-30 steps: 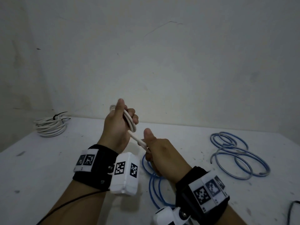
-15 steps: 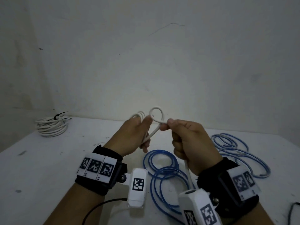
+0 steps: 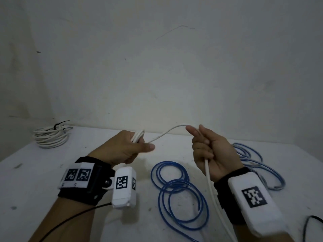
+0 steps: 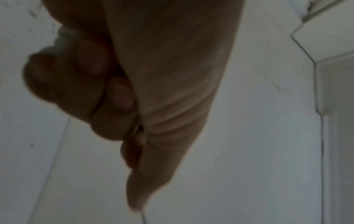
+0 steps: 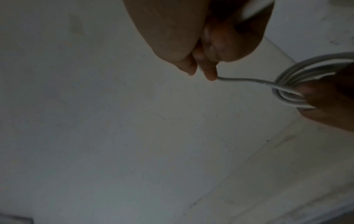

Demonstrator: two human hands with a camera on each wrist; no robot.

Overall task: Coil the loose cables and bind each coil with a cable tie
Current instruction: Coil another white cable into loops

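White round cable [image 3: 164,135] spans both fists: left hand [image 3: 125,149] grips small loops, right hand [image 3: 211,154] clasps the strand.

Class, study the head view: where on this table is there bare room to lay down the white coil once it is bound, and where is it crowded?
Bare: the near-left table, between the tied white coil and the left hand. Crowded: the centre, under the dark blue cable, and the right, under the light blue cable behind the right hand.

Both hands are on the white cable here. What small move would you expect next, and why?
Probably the right hand carries its stretch of white cable over to the left hand, adding a loop: the left already grips a few turns, and slack trails below the right palm.
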